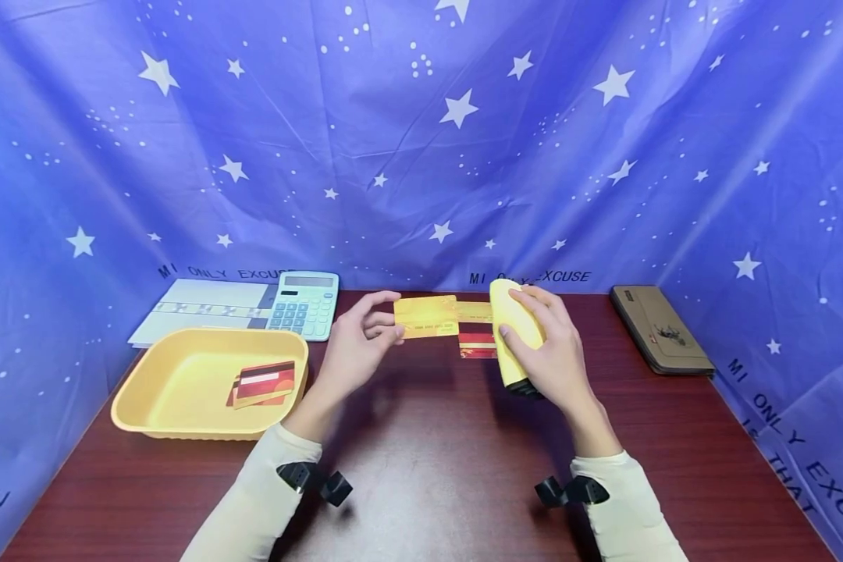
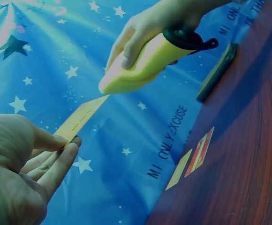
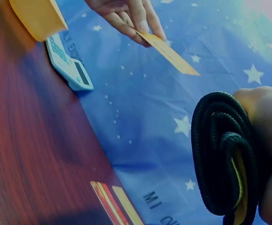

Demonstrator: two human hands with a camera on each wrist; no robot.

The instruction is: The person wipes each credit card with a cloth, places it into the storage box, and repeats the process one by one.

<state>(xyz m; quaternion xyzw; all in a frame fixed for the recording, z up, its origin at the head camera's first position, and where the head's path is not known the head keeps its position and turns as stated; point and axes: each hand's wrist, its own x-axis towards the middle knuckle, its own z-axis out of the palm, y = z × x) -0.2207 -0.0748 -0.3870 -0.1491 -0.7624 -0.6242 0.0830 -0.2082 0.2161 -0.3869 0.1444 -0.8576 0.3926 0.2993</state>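
Observation:
My left hand (image 1: 361, 343) pinches a gold bank card (image 1: 425, 316) by its left edge, thumb in front and fingers behind, raised off the table. To its right, my right hand (image 1: 553, 355) grips a folded yellow cloth (image 1: 514, 332) with black edging; the rolled black edge (image 3: 202, 154) fills the near part of the right wrist view. A small gap shows between cloth and held card in the left wrist view. Beyond them on the table lie a second gold card (image 2: 179, 169) and a red striped card (image 1: 475, 343), both partly hidden by the cloth in the head view.
At the left stands a yellow plastic basin (image 1: 183, 431) with several cards (image 1: 267, 381) inside. Behind it are a pale blue calculator (image 1: 304, 306) and a white box (image 1: 207, 306). A brown zip wallet (image 1: 662, 329) lies at the back right. A starry blue curtain (image 1: 393, 140) hangs behind the table.

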